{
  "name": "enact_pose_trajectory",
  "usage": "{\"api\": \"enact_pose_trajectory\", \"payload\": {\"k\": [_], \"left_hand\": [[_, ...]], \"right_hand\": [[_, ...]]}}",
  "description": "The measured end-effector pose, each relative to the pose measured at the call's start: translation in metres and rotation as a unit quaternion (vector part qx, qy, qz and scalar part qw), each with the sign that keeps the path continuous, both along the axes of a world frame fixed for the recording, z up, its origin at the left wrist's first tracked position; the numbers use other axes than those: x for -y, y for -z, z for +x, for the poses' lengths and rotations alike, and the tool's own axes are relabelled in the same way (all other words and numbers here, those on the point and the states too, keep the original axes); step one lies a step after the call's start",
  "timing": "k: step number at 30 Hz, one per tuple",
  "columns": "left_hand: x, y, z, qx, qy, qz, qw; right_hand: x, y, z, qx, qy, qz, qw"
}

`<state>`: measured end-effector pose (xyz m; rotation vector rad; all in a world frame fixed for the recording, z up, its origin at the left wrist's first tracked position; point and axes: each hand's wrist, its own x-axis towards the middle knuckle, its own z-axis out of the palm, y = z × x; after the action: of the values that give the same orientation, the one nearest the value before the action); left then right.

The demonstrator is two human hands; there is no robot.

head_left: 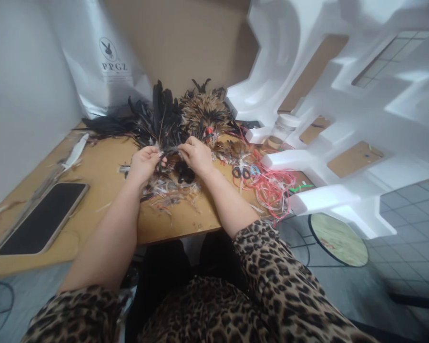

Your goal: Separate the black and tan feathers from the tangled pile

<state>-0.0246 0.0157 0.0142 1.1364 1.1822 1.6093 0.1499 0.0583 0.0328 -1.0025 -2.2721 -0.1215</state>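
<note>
My left hand (143,164) is closed in a pinch on the pale lower end of a black feather (160,112), which stands upright. Close by on the right, the fingertips of my right hand (197,156) pinch dark feather strands stretched between the two hands. A heap of black feathers (110,125) lies behind my left hand. Beyond my right hand sits a pile of brown feathers (203,112) with black tips. Feather scraps (168,190) litter the tabletop below my wrists. Which strands each hand grips is partly hidden by the fingers.
A phone (45,218) lies at the table's left, near a white feather (76,150). Tangled pink ties (271,188) and scissors (241,172) lie on the right. White foam packaging (325,197) overhangs the right edge. A lidded jar (284,128) and silver bag (107,90) stand behind.
</note>
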Motion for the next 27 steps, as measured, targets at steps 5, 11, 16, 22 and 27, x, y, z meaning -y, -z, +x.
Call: {"api": "enact_pose_trajectory", "payload": {"k": [5,11,16,22,27], "left_hand": [[0.001,-0.005,0.000,0.062,-0.010,-0.014,0.998],[0.005,-0.009,-0.002,0.107,-0.008,-0.024,0.994],[0.008,-0.008,0.002,0.112,0.030,-0.053,0.992],[0.011,-0.008,0.012,0.123,0.082,-0.066,0.987],[0.011,-0.008,0.015,0.122,0.081,-0.075,0.986]], "right_hand": [[0.003,-0.001,0.000,-0.008,-0.004,-0.042,0.999],[-0.005,0.005,-0.008,-0.215,-0.048,-0.171,0.960],[-0.005,0.014,-0.027,-0.485,-0.116,-0.429,0.753],[0.003,0.020,-0.044,-0.569,-0.155,-0.494,0.639],[0.004,0.025,-0.050,-0.588,-0.151,-0.473,0.638]]}}
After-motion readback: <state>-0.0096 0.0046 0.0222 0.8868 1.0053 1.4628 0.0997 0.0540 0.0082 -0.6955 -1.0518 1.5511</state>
